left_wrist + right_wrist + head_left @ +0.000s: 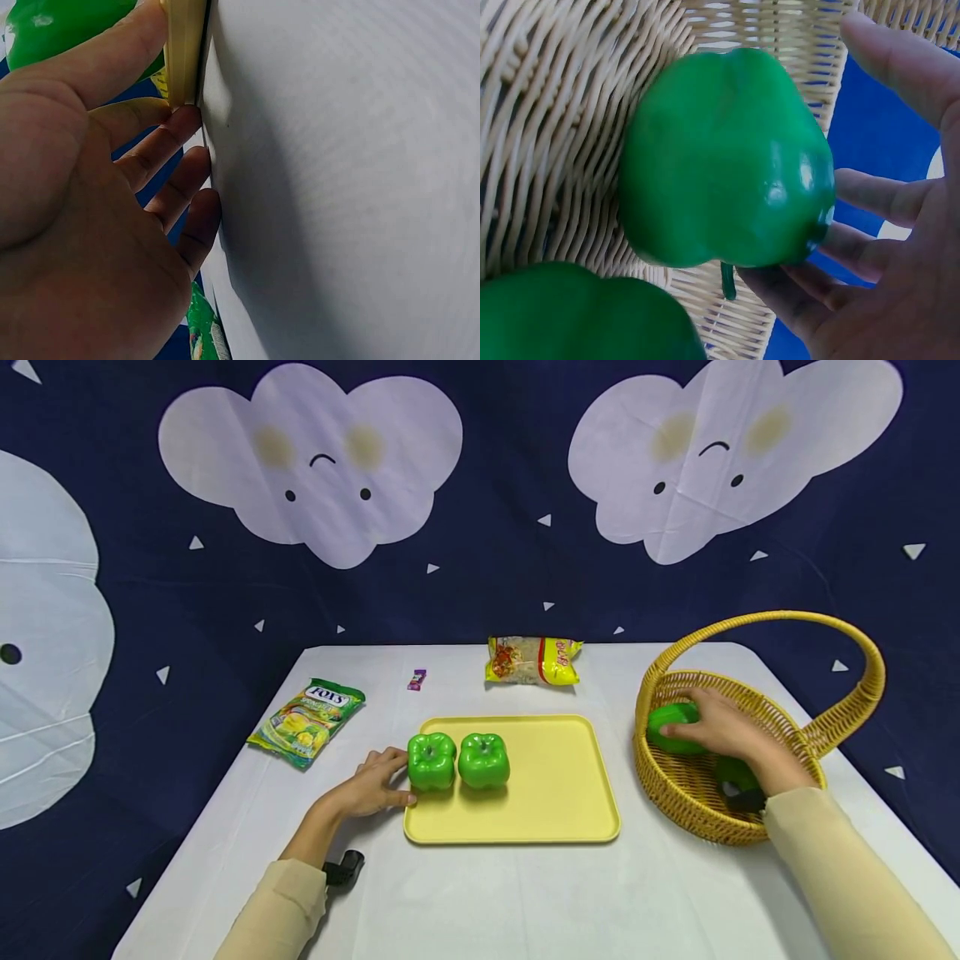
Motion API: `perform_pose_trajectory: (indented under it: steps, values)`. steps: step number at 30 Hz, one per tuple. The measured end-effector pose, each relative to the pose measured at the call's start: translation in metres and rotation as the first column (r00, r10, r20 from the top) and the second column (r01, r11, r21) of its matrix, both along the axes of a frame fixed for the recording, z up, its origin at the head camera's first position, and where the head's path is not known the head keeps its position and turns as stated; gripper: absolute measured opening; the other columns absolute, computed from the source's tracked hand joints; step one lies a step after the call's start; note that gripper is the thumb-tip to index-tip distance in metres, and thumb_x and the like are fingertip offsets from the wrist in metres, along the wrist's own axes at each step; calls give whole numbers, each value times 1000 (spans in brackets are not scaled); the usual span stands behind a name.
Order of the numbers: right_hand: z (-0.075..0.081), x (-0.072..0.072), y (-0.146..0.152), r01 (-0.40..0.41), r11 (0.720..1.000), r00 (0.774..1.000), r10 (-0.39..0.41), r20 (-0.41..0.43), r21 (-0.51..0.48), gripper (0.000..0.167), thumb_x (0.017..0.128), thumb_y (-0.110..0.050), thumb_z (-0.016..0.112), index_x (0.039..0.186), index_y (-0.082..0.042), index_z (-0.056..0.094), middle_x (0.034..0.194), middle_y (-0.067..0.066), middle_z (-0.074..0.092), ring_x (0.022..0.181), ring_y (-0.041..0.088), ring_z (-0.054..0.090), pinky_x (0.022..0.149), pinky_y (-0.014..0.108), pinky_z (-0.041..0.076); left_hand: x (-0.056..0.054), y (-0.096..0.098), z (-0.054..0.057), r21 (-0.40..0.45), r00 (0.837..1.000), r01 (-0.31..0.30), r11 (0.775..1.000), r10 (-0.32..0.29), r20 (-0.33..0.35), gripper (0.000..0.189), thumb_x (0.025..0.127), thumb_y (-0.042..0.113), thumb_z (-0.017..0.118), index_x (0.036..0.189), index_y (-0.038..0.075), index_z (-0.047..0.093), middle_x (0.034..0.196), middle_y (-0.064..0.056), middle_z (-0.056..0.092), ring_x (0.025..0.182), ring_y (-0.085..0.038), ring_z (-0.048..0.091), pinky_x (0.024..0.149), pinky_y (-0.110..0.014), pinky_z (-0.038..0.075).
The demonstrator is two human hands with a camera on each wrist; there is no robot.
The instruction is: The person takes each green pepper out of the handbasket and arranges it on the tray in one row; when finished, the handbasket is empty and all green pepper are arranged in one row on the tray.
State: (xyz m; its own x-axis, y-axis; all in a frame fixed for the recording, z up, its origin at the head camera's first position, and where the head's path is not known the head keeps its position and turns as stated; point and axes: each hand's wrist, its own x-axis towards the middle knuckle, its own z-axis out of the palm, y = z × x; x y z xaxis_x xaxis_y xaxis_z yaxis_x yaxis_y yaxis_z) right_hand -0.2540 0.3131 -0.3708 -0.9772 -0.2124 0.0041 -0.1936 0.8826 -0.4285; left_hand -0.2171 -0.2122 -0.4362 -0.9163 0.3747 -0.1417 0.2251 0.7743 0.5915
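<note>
My left hand (pixel 371 785) rests at the left edge of a yellow tray (pixel 555 785), with the thumb at its rim and the other fingers extended along its side and the white cloth. Two green bell peppers (pixel 483 762) stand side by side on the tray, the left one close to that hand. Over on the right, my right hand (pixel 720 722) reaches into a wicker basket (pixel 686 802). Its fingers are spread beside a green bell pepper (pixel 724 165), fingertips right at the surface and thumb held apart. Another green pepper (pixel 585 315) lies lower in the basket, partly hidden by the forearm.
A green FOX'S candy bag (pixel 309 722) lies at the left. Toward the back are a small purple wrapped candy (pixel 417 679) and a yellow food packet (pixel 534 660). The basket's tall handle (pixel 780 617) arches above the right hand. A dark cloud-patterned cloth hangs behind the table.
</note>
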Motion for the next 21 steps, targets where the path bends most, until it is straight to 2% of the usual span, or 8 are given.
perform_pose_trajectory:
  steps: [4, 9, 13, 16, 21]
  values:
    - [0, 1, -1, -20, 1000, 1000, 20, 2, -22, 81, 81, -41, 70, 139, 5, 36, 138, 34, 35, 126, 51, 33, 100, 64, 29, 0, 0, 0, 1, 1000, -2, 1000, 2, 3, 70, 79, 29, 75, 140, 11, 45, 136, -8, 46, 124, -28, 35, 107, -58, 27]
    - [-1, 0, 4, -40, 999, 999, 40, 5, -31, 81, 81, -38, 72, 138, 7, 35, 135, 33, 39, 123, 48, 37, 98, 61, 32, 1, 0, 0, 1, 1000, -2, 1000, 2, 1, 70, 79, 30, 75, 140, 11, 45, 135, -8, 46, 124, -28, 35, 107, -58, 27]
    - [-2, -1, 11, -60, 997, 998, 60, 18, -44, 81, 80, -35, 72, 137, 9, 36, 121, 29, 48, 107, 38, 48, 86, 47, 41, 1, 0, 2, 5, 1000, -3, 1000, 3, 1, 70, 79, 30, 75, 140, 11, 45, 135, -8, 46, 123, -28, 35, 107, -58, 27]
    - [-4, -1, 16, -75, 996, 996, 78, 43, -56, 82, 80, -33, 73, 137, 11, 34, 114, 25, 51, 97, 31, 52, 77, 35, 42, 2, 0, 2, 7, 1000, -4, 1000, 4, 4, 70, 78, 29, 75, 139, 11, 46, 135, -8, 46, 123, -28, 35, 106, -58, 28]
    - [-6, -2, 22, -74, 995, 990, 81, 118, -65, 87, 79, -36, 74, 139, 10, 30, 118, 27, 50, 97, 30, 54, 74, 30, 43, 1, 0, 2, 5, 1000, -6, 1000, 6, 9, 70, 79, 29, 75, 139, 11, 46, 135, -8, 46, 123, -28, 35, 106, -58, 28]
